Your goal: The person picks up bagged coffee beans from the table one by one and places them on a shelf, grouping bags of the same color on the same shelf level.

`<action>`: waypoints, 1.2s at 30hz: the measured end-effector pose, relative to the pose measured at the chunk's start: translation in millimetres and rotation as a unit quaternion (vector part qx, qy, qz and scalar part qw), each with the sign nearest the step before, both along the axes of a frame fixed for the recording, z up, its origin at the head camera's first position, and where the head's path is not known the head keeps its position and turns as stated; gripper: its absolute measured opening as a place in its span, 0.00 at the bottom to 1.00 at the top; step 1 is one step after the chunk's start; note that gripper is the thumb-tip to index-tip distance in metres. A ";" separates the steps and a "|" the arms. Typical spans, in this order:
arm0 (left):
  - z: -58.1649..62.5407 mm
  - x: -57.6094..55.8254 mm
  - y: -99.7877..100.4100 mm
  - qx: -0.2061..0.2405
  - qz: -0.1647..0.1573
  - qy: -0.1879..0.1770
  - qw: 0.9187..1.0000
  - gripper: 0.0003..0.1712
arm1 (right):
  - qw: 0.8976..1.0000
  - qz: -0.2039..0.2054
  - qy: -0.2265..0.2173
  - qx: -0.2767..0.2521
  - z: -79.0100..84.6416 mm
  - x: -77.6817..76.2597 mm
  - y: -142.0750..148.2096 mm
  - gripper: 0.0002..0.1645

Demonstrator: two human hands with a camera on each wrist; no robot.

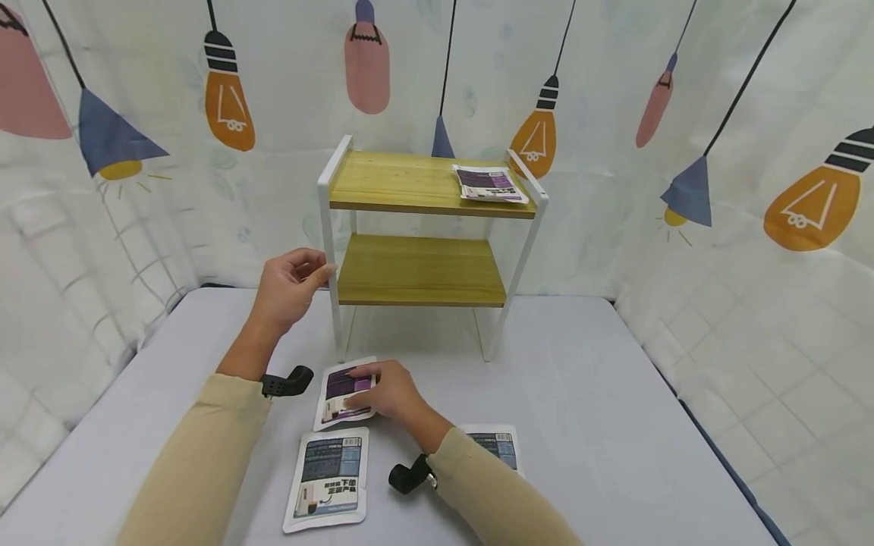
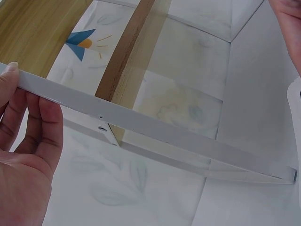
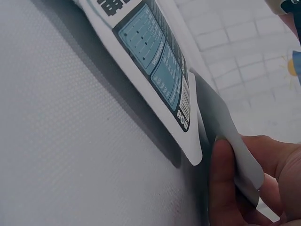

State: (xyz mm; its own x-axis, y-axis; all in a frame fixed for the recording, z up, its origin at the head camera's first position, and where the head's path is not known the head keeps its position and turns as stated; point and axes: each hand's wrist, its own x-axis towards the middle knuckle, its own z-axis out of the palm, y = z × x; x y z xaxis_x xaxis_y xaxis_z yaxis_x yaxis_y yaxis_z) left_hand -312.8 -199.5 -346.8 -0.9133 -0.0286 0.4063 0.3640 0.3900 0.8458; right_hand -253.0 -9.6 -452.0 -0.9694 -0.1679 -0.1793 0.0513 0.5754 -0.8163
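A two-tier shelf with wooden boards [image 1: 423, 269] and a white metal frame stands on the table. My left hand [image 1: 290, 284] holds its left upright [image 2: 155, 129] between thumb and fingers, beside the lower board. In front of the shelf, my right hand [image 1: 389, 390] pinches a white packet with a purple label [image 1: 334, 398] by its right side. The right wrist view shows the fingers [image 3: 222, 174] around this packet's edge [image 3: 221, 113]. Just nearer lies a packet with a dark blue label [image 1: 331, 478]. Another blue-labelled packet [image 1: 501, 444] is partly hidden by my right sleeve.
On the right of the shelf's top board lie purple-labelled packets [image 1: 492, 184], apparently stacked. A white tabletop [image 1: 601, 409] spreads beneath everything. Fabric walls [image 1: 287, 91] printed with lamps enclose the back and sides.
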 end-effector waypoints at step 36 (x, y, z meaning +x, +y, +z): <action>1.7 2.0 -0.3 -0.002 -0.009 -0.006 1.000 0.21 | 0.997 0.020 -0.028 -0.062 -1.6 8.8 22.4 0.28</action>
State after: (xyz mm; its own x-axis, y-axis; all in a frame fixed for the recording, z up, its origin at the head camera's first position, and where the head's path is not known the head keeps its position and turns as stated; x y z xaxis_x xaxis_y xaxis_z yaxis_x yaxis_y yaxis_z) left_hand -310.8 -199.7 -345.2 -0.9181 -0.0115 0.3961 0.3613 0.3862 0.8487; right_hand -244.2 12.9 -453.6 -0.9504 -0.2306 -0.2087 0.0780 0.4726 -0.8778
